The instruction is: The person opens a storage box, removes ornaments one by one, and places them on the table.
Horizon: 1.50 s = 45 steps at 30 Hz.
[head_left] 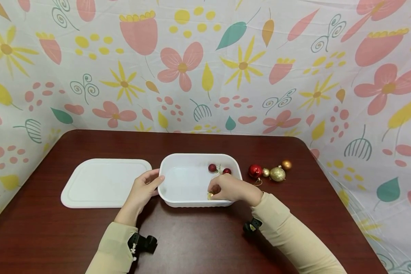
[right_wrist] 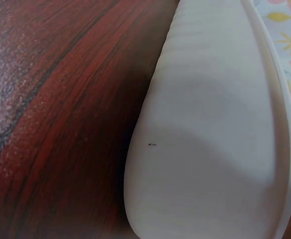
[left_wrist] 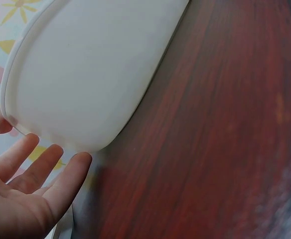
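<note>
A white plastic container [head_left: 185, 201] stands on the table, its ribbed outer wall [right_wrist: 210, 124] filling much of the right wrist view. My left hand [head_left: 144, 186] holds its left end, thumb at the rim and fingertips [left_wrist: 83, 162] against the outside. Inside the container, my right hand [head_left: 231, 186] pinches a small gold bauble [head_left: 210, 195], mostly hidden by the fingers. Just beyond those fingers lie two dark red baubles, one [head_left: 212, 168] toward the middle and one [head_left: 227, 171] partly covered by the hand.
Right of the container sit a shiny red bauble [head_left: 255, 171], a small gold one [head_left: 266, 172], a glittery gold one [head_left: 277, 174] and an orange-gold one [head_left: 286, 164]. A white lid [head_left: 104, 184] lies flat at the left. Behind the table [head_left: 191, 243] hangs a flowered cloth [head_left: 205, 76].
</note>
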Motion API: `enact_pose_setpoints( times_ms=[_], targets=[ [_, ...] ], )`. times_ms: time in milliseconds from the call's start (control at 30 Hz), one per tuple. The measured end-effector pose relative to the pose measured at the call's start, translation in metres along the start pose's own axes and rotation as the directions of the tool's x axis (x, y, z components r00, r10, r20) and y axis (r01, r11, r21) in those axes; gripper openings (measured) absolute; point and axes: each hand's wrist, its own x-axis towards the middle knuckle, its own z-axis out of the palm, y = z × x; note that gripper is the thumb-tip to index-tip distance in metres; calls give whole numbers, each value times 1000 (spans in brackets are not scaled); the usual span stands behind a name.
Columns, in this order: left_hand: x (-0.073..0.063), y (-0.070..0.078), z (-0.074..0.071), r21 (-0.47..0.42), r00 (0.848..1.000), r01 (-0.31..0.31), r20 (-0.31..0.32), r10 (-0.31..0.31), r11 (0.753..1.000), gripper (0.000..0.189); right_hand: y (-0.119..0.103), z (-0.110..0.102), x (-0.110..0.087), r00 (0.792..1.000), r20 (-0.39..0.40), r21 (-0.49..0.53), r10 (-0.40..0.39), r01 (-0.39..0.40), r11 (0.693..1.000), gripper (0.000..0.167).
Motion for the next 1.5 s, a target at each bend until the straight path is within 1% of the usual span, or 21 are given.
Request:
enact_pose_setpoints(
  times_ms=[133, 200, 367, 467, 700, 767, 867, 1000, 1200, 1500],
  targets=[
    [1, 0, 0, -1, 1000, -2, -7, 2, 1000, 46, 0, 0, -1, 1000, -14, -17, -10, 10, 1000, 9],
    [1, -1, 0, 4, 1000, -1, -8, 1, 1000, 46, 0, 0, -1, 1000, -22, -8, -2, 2, 1000, 9],
    [1, -1, 0, 2, 1000, 0, 0, 0, 1000, 45, 0, 0, -3, 997, -71, 23, 17, -15, 1000, 10],
    [1, -1, 0, -1, 1000, 5, 3, -5, 1000, 43, 1, 0, -5, 995, -102, 35, 16, -13, 999, 10],
    [1, 0, 0, 6, 1000, 3, 5, -3, 1000, 44, 2, 1, -9, 991, -122, 97, 61, -49, 994, 10],
    [1, -1, 0, 8, 1000, 4, 4, -4, 1000, 44, 3, 1, -10, 989, -135, 116, 59, -44, 992, 10],
    [1, -1, 0, 8, 1000, 10, -1, -10, 1000, 44, 3, 2, -13, 985, -167, 118, 43, -23, 993, 10],
    [1, -2, 1, 2, 1000, 12, -1, -12, 1000, 44, 3, 3, -18, 972, -234, 110, 31, -5, 994, 13],
    [1, -2, 1, 1, 1000, 10, 2, -10, 1000, 44, 3, 2, -26, 939, -343, 103, 24, 12, 995, 17],
    [1, -2, 1, 1, 1000, 2, 5, -2, 1000, 44, 3, 0, -34, 908, -414, 133, 63, -8, 991, 18]
  ],
)
